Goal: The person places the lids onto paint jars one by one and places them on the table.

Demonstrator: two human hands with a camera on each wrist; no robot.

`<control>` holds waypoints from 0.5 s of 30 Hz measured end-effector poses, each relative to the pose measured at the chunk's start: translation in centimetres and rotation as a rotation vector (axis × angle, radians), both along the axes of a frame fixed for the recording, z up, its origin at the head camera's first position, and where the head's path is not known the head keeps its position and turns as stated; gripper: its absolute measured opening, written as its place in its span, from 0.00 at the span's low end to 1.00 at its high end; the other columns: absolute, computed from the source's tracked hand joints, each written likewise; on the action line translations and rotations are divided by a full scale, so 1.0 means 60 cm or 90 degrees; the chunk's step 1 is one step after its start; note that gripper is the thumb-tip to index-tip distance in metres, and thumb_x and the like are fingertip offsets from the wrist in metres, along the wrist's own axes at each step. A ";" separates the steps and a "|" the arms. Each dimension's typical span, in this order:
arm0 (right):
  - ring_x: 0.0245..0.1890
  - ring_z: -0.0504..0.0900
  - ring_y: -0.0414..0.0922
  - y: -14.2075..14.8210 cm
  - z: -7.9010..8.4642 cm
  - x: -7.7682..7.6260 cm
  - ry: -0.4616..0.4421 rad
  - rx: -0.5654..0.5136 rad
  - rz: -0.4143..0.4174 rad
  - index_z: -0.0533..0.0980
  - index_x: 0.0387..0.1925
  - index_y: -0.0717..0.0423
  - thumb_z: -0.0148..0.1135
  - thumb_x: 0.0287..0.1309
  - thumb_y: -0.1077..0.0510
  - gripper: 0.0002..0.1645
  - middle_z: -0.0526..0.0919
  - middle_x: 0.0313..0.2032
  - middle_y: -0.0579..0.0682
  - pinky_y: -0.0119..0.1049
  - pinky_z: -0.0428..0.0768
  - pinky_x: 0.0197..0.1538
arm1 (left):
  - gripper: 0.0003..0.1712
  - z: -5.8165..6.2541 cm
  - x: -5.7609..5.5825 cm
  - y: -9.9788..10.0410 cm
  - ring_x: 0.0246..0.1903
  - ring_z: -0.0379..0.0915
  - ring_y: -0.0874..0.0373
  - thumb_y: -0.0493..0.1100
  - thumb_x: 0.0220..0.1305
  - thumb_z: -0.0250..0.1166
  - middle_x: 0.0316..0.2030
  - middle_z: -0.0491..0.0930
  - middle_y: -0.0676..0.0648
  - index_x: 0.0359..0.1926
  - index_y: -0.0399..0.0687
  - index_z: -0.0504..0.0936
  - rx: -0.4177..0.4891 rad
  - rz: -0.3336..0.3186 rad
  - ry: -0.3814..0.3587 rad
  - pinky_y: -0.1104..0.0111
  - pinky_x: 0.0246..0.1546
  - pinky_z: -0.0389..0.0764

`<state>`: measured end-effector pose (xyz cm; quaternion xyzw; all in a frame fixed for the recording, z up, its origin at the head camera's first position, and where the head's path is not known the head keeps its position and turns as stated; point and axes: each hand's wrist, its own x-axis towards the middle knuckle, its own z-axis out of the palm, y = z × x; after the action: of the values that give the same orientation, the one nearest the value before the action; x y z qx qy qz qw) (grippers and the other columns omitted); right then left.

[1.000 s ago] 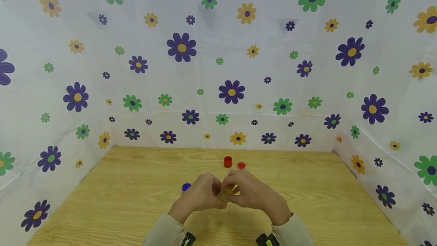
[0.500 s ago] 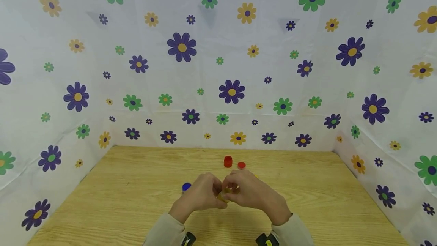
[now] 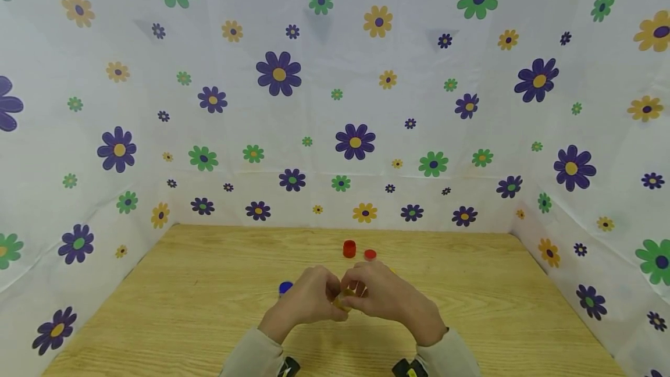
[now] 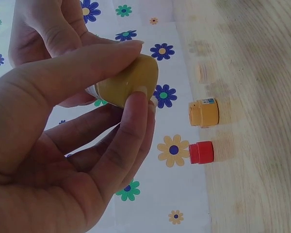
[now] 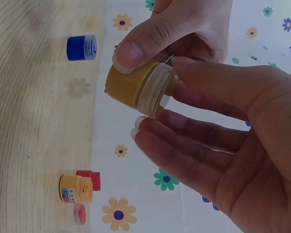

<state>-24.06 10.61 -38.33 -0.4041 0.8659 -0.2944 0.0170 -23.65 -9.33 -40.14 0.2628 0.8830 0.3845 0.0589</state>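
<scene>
My left hand (image 3: 307,295) grips a mustard-yellow paint jar (image 4: 128,80) above the table, thumb and fingers round its body. The jar lies tilted, with its clear ribbed lid (image 5: 156,90) towards my right hand (image 3: 386,297). In the right wrist view, that hand pinches the lid's rim between thumb and fingers, while other fingers extend below it. Whether the lid is loose cannot be seen. Beyond the hands stand an orange-yellow paint jar (image 5: 75,189), a red paint jar (image 3: 349,249) and a red lid (image 3: 370,255).
A blue paint jar (image 3: 285,287) stands left of the left hand on the wooden table (image 3: 209,284). In the left wrist view a small pale disc (image 4: 202,74) lies near the orange-yellow jar. Flower-printed sheeting (image 3: 314,115) walls the table at the back and sides.
Both hands stay in place around the mustard-yellow jar. The right fingers shift slightly at the lid. The other jars have not moved.
</scene>
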 end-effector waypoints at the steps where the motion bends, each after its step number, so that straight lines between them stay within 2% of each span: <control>1: 0.35 0.82 0.35 0.000 0.000 0.000 -0.004 -0.001 -0.001 0.86 0.42 0.58 0.71 0.63 0.60 0.07 0.88 0.37 0.49 0.23 0.82 0.39 | 0.08 0.000 0.000 0.000 0.22 0.71 0.64 0.35 0.46 0.81 0.23 0.85 0.53 0.27 0.45 0.89 0.000 0.000 0.002 0.72 0.24 0.73; 9: 0.41 0.87 0.42 0.004 0.004 -0.001 0.009 -0.008 0.014 0.86 0.45 0.56 0.71 0.63 0.59 0.10 0.90 0.42 0.50 0.31 0.87 0.42 | 0.09 -0.001 -0.001 -0.001 0.25 0.76 0.63 0.36 0.46 0.81 0.26 0.87 0.52 0.30 0.43 0.90 -0.005 0.008 0.000 0.71 0.28 0.77; 15: 0.44 0.86 0.42 0.004 0.004 0.001 0.005 -0.013 0.028 0.86 0.44 0.56 0.73 0.61 0.63 0.10 0.88 0.43 0.49 0.31 0.87 0.46 | 0.10 0.000 -0.002 -0.003 0.26 0.78 0.64 0.36 0.47 0.81 0.27 0.88 0.50 0.33 0.42 0.90 -0.003 0.007 -0.007 0.72 0.29 0.80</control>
<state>-23.99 10.88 -38.07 -0.4242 0.8540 -0.3010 0.0157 -23.75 -9.49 -40.16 0.2555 0.8849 0.3845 0.0621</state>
